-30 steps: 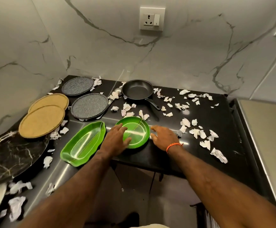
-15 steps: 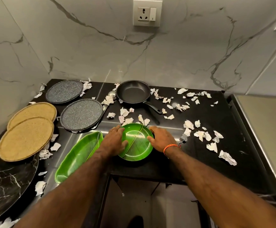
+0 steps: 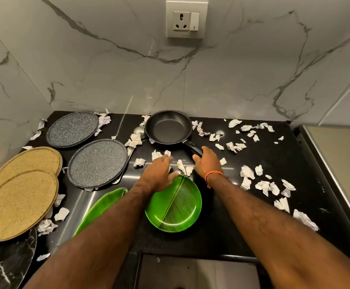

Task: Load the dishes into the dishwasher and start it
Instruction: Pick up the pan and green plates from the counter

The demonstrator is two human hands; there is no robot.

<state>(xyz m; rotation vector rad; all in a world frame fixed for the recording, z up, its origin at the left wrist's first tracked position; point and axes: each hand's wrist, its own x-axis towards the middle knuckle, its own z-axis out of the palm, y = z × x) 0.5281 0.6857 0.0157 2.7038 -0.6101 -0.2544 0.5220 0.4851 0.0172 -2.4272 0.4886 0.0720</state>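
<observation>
A round green leaf-pattern plate point(image 3: 176, 207) lies flat near the front edge of the black counter point(image 3: 232, 232). My left hand point(image 3: 158, 172) reaches over its far left rim with fingers stretched toward the paper scraps point(image 3: 183, 166). My right hand point(image 3: 208, 160), wearing an orange wrist thread, is open just beyond the plate, its fingers near the handle of the black frying pan point(image 3: 168, 127). An oval green dish point(image 3: 99, 207) lies left of the round plate, partly hidden by my left forearm. Neither hand holds anything.
Two grey speckled plates point(image 3: 97, 162) point(image 3: 72, 129) and two woven tan mats point(image 3: 18, 205) point(image 3: 27, 161) sit on the left. A black marbled platter point(image 3: 5, 265) is at the lower left. Torn white paper point(image 3: 263, 184) litters the counter. A wall socket point(image 3: 186, 18) is above.
Both hands left the rim of the round green plate and moved farther back toward the scraps and pan handle. The view has shifted closer and downward.
</observation>
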